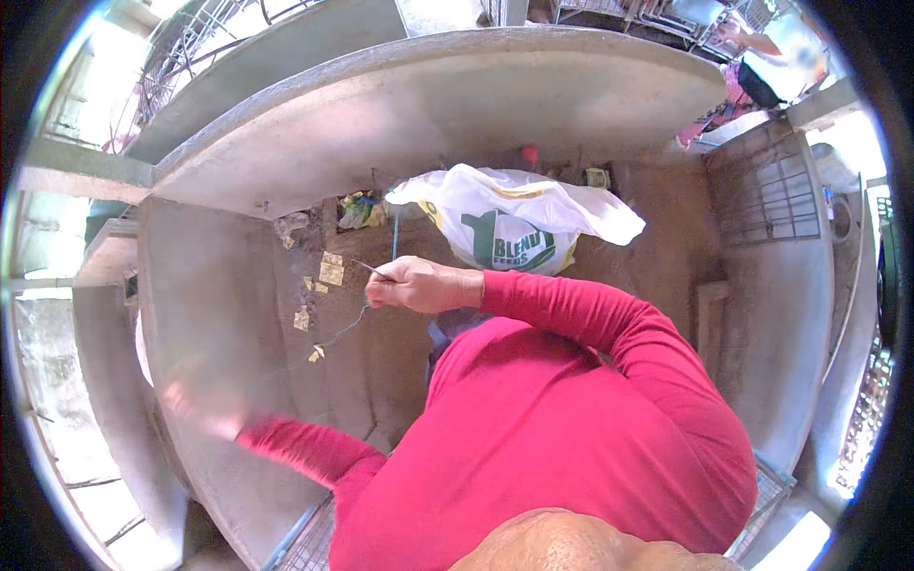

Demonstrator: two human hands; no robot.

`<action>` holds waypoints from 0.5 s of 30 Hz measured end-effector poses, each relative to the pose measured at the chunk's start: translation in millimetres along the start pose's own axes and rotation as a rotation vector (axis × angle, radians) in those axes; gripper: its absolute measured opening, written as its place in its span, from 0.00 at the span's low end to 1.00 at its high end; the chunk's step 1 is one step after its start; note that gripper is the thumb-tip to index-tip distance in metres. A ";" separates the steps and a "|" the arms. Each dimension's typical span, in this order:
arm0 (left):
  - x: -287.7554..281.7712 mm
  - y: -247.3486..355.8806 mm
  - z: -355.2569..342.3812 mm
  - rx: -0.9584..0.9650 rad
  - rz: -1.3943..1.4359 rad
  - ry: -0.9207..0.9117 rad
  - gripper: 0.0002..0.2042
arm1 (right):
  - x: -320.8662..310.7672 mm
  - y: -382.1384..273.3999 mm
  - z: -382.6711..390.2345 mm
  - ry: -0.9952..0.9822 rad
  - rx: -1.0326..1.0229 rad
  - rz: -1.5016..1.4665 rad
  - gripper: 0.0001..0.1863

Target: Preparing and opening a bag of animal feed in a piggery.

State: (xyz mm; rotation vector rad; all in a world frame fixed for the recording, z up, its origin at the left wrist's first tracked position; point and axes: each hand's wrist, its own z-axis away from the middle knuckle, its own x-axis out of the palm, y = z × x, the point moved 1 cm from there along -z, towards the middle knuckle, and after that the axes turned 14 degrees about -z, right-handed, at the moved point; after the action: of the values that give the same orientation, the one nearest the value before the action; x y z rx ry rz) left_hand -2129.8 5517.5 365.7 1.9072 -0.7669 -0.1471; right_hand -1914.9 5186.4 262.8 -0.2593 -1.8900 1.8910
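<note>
My right hand (416,284) is in the middle, closed in a pinch on a thin dark rod (371,270) whose tip points to the upper left. From beside these fingers a thin grey-blue string (345,327) runs down and left toward my left hand (205,407), fading out on the way. That hand is stretched out to the left and smeared by motion, so its fingers cannot be read. Just beyond my right hand lies a white feed sack (509,221) with green print. A teal strand (396,236) goes from near the sack's left end down to my right hand.
Low concrete walls (428,95) enclose the brown floor (328,381). Torn paper scraps (331,269) lie left, near a crumpled yellow-green bag (360,210). A metal grid (767,186) stands right. Beyond the wall, upper right, is another person (776,67).
</note>
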 end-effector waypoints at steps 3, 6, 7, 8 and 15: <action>89.6 -118.5 67.1 -0.304 0.105 -0.285 0.14 | 19.2 -43.9 -1.5 -0.062 -0.019 -0.245 0.18; 166.6 -143.8 147.9 -0.709 0.353 -0.305 0.14 | 28.0 -84.2 -6.2 -0.146 -0.161 -0.263 0.16; 181.3 -141.3 160.9 -0.718 0.353 -0.312 0.14 | 25.9 -89.8 -10.5 -0.136 -0.320 -0.141 0.16; 192.0 -134.9 170.3 -0.687 0.413 -0.494 0.12 | 10.4 -81.4 -21.5 -0.086 -0.754 -0.110 0.10; 168.2 -122.0 117.1 -0.599 -0.081 -1.027 0.08 | -141.9 -73.7 48.2 0.371 -0.120 -0.004 0.16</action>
State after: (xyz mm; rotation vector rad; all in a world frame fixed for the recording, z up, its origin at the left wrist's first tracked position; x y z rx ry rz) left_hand -1992.8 5363.3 245.9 1.1984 -1.1294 -1.3199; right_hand -1797.7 5077.9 311.7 -0.5998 -1.7457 1.5955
